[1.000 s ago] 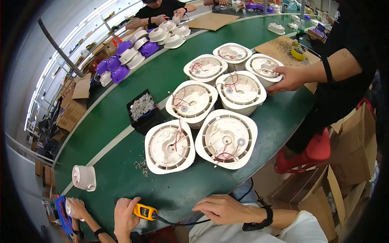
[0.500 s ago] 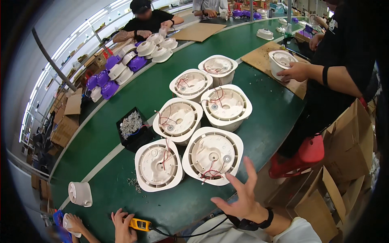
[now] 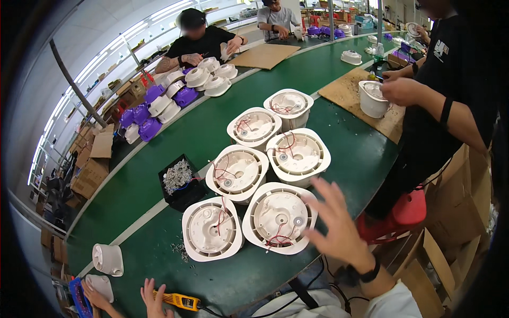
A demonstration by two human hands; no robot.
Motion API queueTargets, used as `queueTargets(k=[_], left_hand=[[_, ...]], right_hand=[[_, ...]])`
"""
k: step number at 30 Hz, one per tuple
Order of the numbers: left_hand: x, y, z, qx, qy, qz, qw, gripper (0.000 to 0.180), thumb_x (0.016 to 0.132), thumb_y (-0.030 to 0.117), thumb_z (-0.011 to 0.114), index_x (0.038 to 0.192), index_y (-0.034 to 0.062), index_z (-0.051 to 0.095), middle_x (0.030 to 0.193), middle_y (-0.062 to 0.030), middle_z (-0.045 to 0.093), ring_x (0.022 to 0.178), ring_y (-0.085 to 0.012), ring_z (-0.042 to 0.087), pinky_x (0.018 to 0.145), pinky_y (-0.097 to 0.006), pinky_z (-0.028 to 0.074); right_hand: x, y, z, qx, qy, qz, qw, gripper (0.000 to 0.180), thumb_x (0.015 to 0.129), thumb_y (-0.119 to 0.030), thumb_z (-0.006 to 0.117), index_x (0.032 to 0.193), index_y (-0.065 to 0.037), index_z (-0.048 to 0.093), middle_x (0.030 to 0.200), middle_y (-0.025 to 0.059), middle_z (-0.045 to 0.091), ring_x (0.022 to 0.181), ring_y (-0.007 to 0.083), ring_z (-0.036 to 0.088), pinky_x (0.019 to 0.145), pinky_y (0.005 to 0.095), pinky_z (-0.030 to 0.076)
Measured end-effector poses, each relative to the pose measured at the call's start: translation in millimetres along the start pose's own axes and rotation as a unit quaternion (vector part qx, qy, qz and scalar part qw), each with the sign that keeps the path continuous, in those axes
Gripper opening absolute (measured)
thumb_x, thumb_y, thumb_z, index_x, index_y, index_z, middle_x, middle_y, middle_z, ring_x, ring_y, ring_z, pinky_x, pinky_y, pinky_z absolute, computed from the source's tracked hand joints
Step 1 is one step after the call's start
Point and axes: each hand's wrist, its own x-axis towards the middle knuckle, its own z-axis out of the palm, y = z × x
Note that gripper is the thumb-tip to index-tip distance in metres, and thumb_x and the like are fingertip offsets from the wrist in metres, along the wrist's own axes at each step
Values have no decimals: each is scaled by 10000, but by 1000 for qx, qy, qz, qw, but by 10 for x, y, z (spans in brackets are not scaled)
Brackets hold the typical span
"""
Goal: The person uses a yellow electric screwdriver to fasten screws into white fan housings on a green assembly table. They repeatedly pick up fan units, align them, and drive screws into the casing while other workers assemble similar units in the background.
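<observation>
My right hand (image 3: 336, 228) is open, fingers spread and slightly blurred, over the right rim of the nearest right-hand white appliance base (image 3: 278, 212); I cannot tell whether it touches. This base has a round ribbed recess with thin red wires and a small round metal part. Beside it on the left stands a second white base (image 3: 211, 229), and several alike stand behind. At the bottom left, my left hand (image 3: 152, 299) has its fingers stretched apart at the end of a yellow and black corded power tool (image 3: 180, 301) lying on the green table.
A black box of screws (image 3: 180, 180) stands left of the bases, with loose screws (image 3: 180, 249) nearby. Another person's hand (image 3: 95, 297) touches a white part at lower left. Co-workers sit across and at right; one handles a white base (image 3: 374, 100). A red stool (image 3: 403, 214) and cardboard boxes stand right.
My right hand has risen and moved right along the near base's edge. My left hand has slid left off the power tool, fingers spreading. The co-worker at right has set the base upright on cardboard.
</observation>
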Motion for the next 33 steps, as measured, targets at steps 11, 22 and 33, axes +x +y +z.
queueTargets(k=[11, 22, 33], left_hand=[[1226, 1149, -418, -62, 115, 89, 987, 688, 712, 210, 727, 1326, 37, 471, 1423, -305, 290, 1332, -493, 281, 1066, -550, 272], [1877, 1029, 97, -69, 59, 84, 992, 750, 798, 354, 688, 1384, -2, 385, 1438, -355, 247, 1316, -500, 293, 1045, -527, 302], [2387, 1955, -62, -134, 120, 292, 939, 780, 762, 305, 749, 1417, 93, 380, 1466, -288, 267, 1332, -462, 309, 1091, -500, 275]], right_hand=[[715, 433, 189, -211, -110, -31, 971, 746, 819, -646, 518, 1359, -132, 483, 1364, 324, 397, 1269, 501, 380, 1046, 642, 226], [502, 540, 53, -270, -20, 67, 960, 533, 869, -448, 570, 1298, -134, 542, 1149, 274, 507, 1163, 442, 453, 1014, 642, 265], [520, 909, -214, -294, -15, 119, 948, 528, 854, -333, 608, 1341, -163, 494, 1166, 262, 485, 1179, 426, 441, 1017, 708, 190]])
